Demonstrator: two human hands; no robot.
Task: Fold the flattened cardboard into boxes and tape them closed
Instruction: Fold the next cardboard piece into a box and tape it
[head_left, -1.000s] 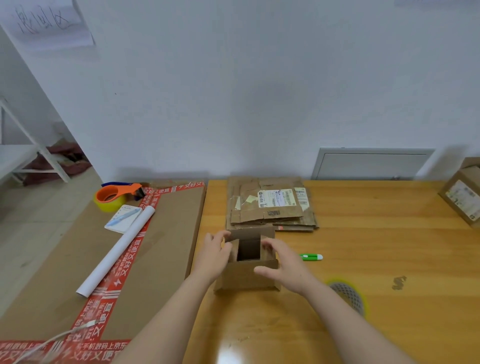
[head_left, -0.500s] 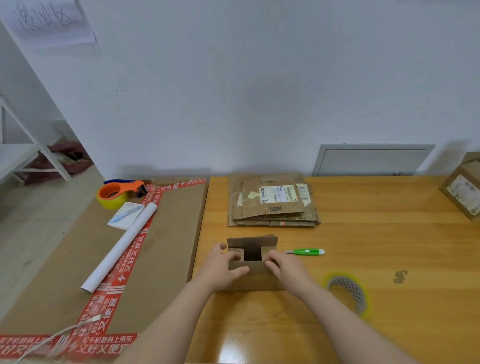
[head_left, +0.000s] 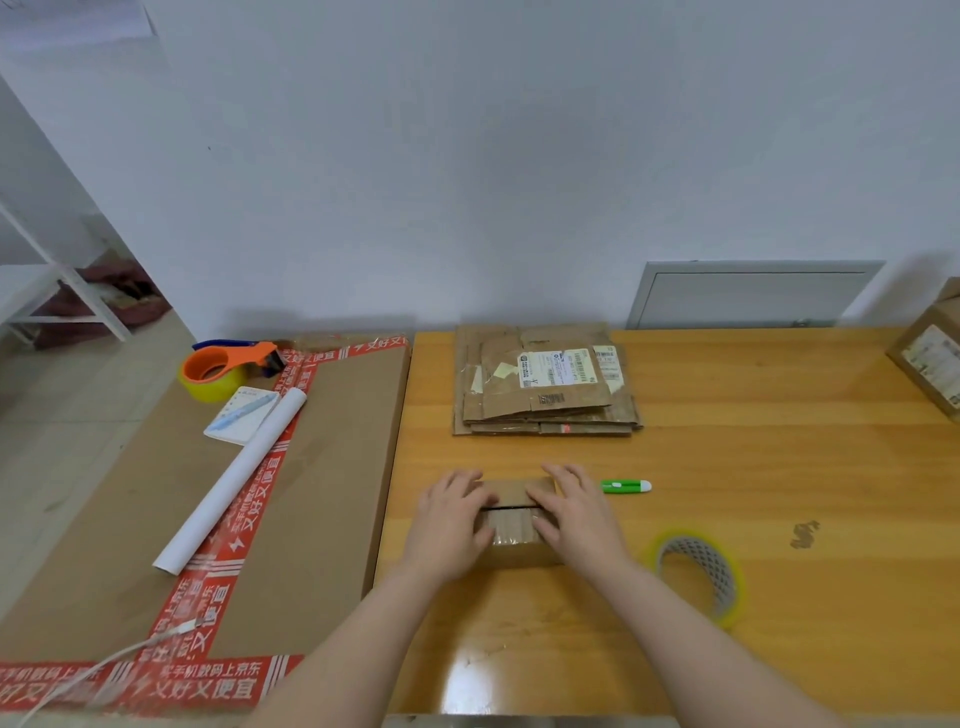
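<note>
A small brown cardboard box (head_left: 514, 519) stands on the wooden table (head_left: 779, 493), its two top flaps folded down to a dark seam. My left hand (head_left: 452, 519) presses flat on the box's left side and top. My right hand (head_left: 576, 514) presses flat on its right side and top. Both hands have straight, spread fingers. A stack of flattened cardboard (head_left: 545, 384) lies behind the box. A roll of clear yellowish tape (head_left: 698, 577) lies flat to the right of my right forearm.
A green utility knife (head_left: 626, 486) lies just right of the box. A large taped cardboard sheet (head_left: 322, 467) to the left carries a white paper roll (head_left: 234, 478), a notepad with pen (head_left: 241, 415) and an orange tape dispenser (head_left: 223, 366). A closed box (head_left: 930, 358) sits far right.
The box's open top has been folded shut: both hands pushed the flaps down and now lie flat on them. The view has tilted slightly.
</note>
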